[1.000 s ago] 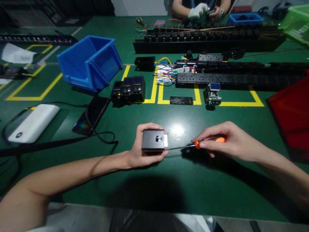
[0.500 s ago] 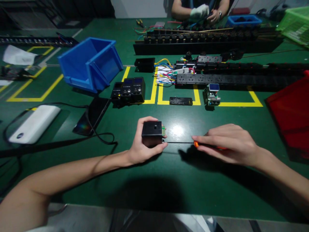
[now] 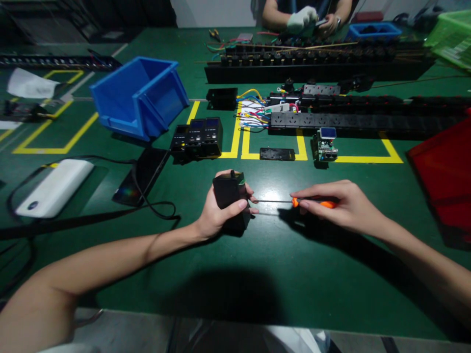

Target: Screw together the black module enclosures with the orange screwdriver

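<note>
My left hand (image 3: 215,211) is wrapped round a black box-shaped module (image 3: 227,192), thumb across its near face, with a bit of green board showing at its top right. My right hand (image 3: 344,203) pinches an orange-and-black screwdriver (image 3: 326,203). The thin shaft points left, and its tip is close to the fingertips of my left hand; whether it touches the module cannot be made out. Beyond the hands lie a flat black part (image 3: 276,154), a small circuit board with a screen (image 3: 326,145) and a group of black modules (image 3: 196,139).
A blue bin (image 3: 138,98), a phone (image 3: 140,176) and a white power bank (image 3: 55,189) with cables are on the left. Long black socket strips (image 3: 331,121) cross the back. A red bin (image 3: 445,171) stands right. Opposite, a person's gloved hand (image 3: 301,18) works.
The module has been turned in my left hand, so its board end now faces up and away. My right hand and the screwdriver have shifted slightly away from me and left.
</note>
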Motion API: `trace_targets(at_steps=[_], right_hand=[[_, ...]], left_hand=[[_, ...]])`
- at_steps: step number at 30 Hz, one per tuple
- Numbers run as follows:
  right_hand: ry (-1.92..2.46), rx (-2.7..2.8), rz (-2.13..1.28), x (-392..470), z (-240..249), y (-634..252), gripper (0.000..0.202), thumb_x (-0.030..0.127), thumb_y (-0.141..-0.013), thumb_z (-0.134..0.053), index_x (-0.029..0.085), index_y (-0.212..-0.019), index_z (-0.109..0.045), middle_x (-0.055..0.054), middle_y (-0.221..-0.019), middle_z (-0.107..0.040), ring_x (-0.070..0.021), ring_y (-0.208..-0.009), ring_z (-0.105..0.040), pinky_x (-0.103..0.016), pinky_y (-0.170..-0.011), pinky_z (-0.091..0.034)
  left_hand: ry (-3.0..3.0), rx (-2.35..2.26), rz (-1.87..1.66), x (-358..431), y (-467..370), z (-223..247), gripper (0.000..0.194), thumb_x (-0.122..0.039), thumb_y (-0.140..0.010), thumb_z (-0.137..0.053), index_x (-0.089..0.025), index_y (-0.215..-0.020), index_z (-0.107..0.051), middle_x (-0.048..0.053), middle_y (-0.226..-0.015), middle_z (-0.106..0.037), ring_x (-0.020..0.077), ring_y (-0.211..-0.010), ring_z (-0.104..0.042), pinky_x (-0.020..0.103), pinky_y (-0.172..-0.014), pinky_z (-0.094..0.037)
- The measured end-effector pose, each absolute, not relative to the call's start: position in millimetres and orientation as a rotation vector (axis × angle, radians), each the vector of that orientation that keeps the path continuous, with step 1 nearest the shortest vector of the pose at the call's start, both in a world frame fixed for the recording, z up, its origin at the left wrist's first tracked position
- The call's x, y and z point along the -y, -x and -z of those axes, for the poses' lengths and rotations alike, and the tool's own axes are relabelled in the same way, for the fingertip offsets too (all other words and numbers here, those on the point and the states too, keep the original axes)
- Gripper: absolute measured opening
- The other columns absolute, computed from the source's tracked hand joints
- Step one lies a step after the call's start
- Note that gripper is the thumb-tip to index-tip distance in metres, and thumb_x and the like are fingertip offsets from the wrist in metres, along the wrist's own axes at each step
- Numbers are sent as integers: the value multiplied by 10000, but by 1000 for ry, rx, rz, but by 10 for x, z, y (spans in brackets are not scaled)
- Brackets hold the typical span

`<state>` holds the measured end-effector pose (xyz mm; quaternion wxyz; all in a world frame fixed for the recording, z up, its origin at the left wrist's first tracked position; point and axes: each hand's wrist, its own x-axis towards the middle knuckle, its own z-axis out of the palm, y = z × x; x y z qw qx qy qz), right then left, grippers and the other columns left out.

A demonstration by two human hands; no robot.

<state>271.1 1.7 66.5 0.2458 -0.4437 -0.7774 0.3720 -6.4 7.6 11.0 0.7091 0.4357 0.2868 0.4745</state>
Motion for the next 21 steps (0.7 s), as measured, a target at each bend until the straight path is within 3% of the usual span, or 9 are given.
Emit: trace_targets(at_steps=[6,9,21], right_hand=[[1216,2132,-1077,-3,-579,-2639,261,321,-904,-663,155,-1072,-774,-67,-875,-797,-177,-705,-735,-253,-605,-534],[1209,2126,-1089,5,-574,-2629,254,317,-908,-657,165,-1075,-773,-60,-880,-799,-176,-709,-737,-254,-617,-538],[1201,2173,-1017,24,-580,-2612,255,316,-908,-649,177,-1075,-783,-74,-903,-804,-186,-715,-746,-263,-624,-552]], left_hand=[[-920,-641,-1011,-101,83,-117,517,-262,-811,-751,-225,-1192,-405,50,-992,-629,272,-990,-695,479,-752,-667],[-909,-642,-1007,-108,88,-105,458,-261,-820,-744,-200,-1162,-444,52,-992,-626,260,-975,-696,477,-756,-667],[-918,-684,-1023,-103,76,-115,516,-252,-796,-774,-211,-1174,-424,40,-1002,-617,204,-869,-694,442,-733,-671]])
